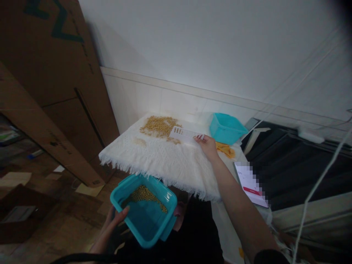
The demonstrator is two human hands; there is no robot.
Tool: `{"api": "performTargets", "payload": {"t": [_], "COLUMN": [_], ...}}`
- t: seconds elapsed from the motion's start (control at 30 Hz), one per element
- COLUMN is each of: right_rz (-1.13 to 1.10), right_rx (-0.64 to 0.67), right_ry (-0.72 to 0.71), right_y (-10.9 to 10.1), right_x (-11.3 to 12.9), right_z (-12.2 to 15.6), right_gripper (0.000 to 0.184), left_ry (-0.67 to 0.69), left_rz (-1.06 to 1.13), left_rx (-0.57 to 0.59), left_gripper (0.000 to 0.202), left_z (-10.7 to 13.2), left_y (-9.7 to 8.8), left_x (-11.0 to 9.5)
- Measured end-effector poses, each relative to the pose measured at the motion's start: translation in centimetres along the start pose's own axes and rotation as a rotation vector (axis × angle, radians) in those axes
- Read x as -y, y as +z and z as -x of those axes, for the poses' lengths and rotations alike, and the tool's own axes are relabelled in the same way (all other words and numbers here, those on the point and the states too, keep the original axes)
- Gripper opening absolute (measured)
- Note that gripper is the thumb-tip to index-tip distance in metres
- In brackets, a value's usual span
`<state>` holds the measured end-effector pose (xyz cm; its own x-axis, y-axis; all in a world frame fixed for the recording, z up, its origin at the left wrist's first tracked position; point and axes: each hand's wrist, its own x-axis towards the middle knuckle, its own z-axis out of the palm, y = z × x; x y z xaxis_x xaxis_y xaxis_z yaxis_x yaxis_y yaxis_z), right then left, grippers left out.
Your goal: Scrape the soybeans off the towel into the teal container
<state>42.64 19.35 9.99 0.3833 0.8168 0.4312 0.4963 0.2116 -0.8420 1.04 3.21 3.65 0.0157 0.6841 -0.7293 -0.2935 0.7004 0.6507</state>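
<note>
My left hand [116, 220] grips the left rim of a teal plastic basin [145, 233], thumb over the edge, below the front of the table. Yellowish soybeans [144, 194] lie along the far side of its floor. Over the tabletop, my right hand [206, 146] is closed on one end of a flat white plastic piece [187, 135] with slots at its far end. The slotted end touches or overlaps the right side of a spread of soybeans [159, 125] on a white fringed cloth [162, 154].
Another teal basin [227, 128] stands at the table's back right, with a yellow cloth-like item [225, 149] before it. A tablet-like screen [250, 183] lies at the right edge. Large cardboard boxes [63, 73] rise at left. A white cable [316, 187] hangs at right.
</note>
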Motion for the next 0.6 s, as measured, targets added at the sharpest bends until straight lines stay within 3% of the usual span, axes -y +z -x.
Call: {"api": "performTargets", "payload": {"t": [0.1,0.6], "right_rz": [-0.008,-0.104], "right_rx": [0.010,0.047], "right_ry": [-0.003,-0.002], "right_y": [-0.21,-0.55], "right_x": [0.36,0.33], "right_z": [0.17,0.35], "right_gripper": [0.041,0.050], "left_ry": [0.003,0.018], "left_rz": [-0.020,-0.011], "left_rx": [0.004,0.035], "left_gripper": [0.097,0.109], "left_z": [0.04,0.37], "left_y": [-0.08,-0.21], "left_x": [-0.10,-0.14]}}
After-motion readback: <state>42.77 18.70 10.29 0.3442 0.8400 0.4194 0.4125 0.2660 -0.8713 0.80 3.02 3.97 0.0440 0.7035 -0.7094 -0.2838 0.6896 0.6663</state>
